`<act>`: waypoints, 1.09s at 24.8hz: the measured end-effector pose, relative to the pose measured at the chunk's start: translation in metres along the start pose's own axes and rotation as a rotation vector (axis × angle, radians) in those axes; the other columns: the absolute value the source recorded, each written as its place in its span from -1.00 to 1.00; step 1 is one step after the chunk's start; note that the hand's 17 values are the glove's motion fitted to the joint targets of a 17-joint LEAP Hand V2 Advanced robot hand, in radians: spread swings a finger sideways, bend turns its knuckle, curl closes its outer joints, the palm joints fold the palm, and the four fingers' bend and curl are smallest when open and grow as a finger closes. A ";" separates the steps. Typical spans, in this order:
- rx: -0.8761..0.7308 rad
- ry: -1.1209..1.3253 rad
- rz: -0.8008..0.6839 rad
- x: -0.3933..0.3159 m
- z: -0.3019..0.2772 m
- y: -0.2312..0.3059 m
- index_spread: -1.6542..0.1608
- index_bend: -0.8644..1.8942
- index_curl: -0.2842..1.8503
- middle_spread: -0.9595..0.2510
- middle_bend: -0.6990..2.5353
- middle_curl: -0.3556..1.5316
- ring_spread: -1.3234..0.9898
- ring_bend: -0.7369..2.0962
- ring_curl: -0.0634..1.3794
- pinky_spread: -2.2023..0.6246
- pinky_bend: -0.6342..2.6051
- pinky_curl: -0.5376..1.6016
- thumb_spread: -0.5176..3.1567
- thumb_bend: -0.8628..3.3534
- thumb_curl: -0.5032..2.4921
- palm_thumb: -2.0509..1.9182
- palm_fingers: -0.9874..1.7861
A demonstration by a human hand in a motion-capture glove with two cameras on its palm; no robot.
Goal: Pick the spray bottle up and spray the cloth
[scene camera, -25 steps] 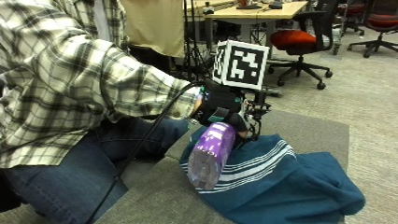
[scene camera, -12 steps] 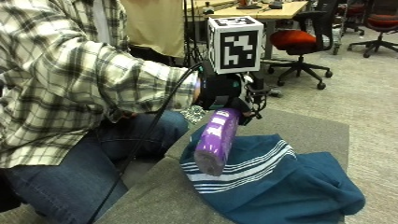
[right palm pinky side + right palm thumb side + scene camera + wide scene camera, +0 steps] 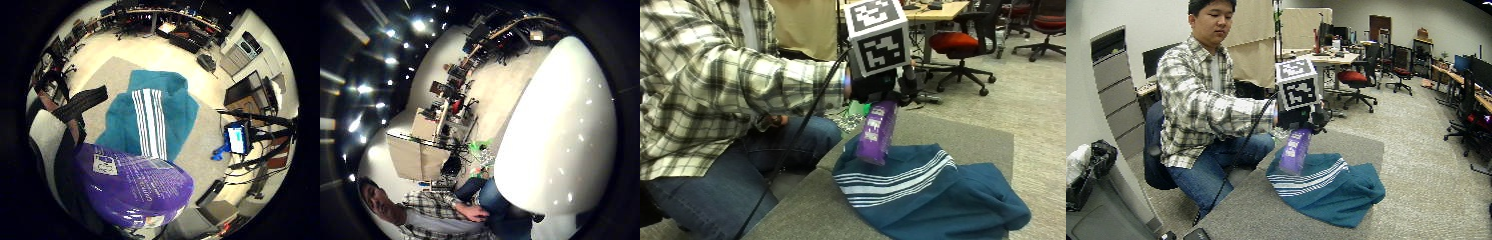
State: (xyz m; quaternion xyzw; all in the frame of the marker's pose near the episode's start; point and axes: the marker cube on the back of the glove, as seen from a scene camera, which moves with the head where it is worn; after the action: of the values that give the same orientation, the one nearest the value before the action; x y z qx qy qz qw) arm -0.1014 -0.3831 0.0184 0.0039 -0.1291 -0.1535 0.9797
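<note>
My gloved right hand (image 3: 878,86) grips the top of a purple spray bottle (image 3: 874,131), which hangs base down over the near edge of the cloth. The teal cloth (image 3: 933,197) with white stripes lies bunched on the grey table (image 3: 806,205). The wide outside view shows the same: the hand (image 3: 1299,116), the bottle (image 3: 1293,150) and the cloth (image 3: 1332,189) under it. In the little finger side palm view the purple bottle (image 3: 132,187) fills the near part, with the cloth (image 3: 150,115) spread beyond it. A white rounded part (image 3: 555,130) close to the palm fills the thumb side view; the nozzle is hidden.
The bare left hand (image 3: 776,120) rests on the person's lap. A red office chair (image 3: 958,42) and a desk (image 3: 933,11) stand behind the table. A dark flat device (image 3: 1202,234) lies at the table's near corner. Grey table surface shows around the cloth.
The hand has risen and turned, bringing the bottle from a tilt to nearly upright and higher above the cloth's near edge. The cloth has not moved.
</note>
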 end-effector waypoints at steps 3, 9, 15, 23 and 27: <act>0.055 -0.102 0.003 -0.005 -0.007 0.000 0.49 -0.24 -0.18 0.32 -0.24 -0.08 -0.05 -0.08 -0.26 0.43 -0.31 -0.15 -0.68 -0.61 -0.13 0.56 0.64; 0.135 -0.239 0.005 -0.009 -0.023 0.001 0.49 -0.24 -0.18 0.32 -0.24 -0.08 -0.05 -0.08 -0.26 0.43 -0.31 -0.15 -0.68 -0.61 -0.13 0.56 0.64; 0.207 -0.375 0.004 -0.011 -0.032 0.003 0.49 -0.24 -0.18 0.32 -0.24 -0.08 -0.05 -0.08 -0.26 0.43 -0.31 -0.15 -0.68 -0.61 -0.13 0.56 0.64; 0.298 -0.556 0.006 -0.019 -0.032 0.001 0.49 -0.24 -0.18 0.32 -0.24 -0.08 -0.05 -0.08 -0.26 0.44 -0.31 -0.15 -0.68 -0.61 -0.13 0.56 0.63; 0.320 -0.634 -0.009 -0.028 -0.025 -0.002 0.49 -0.24 -0.18 0.32 -0.24 -0.08 -0.05 -0.08 -0.26 0.44 -0.32 -0.15 -0.68 -0.61 -0.13 0.56 0.63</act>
State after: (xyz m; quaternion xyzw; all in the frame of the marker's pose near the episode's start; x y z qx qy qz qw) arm -0.1213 -0.3776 -0.0129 0.1100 -0.4491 -0.1291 0.8772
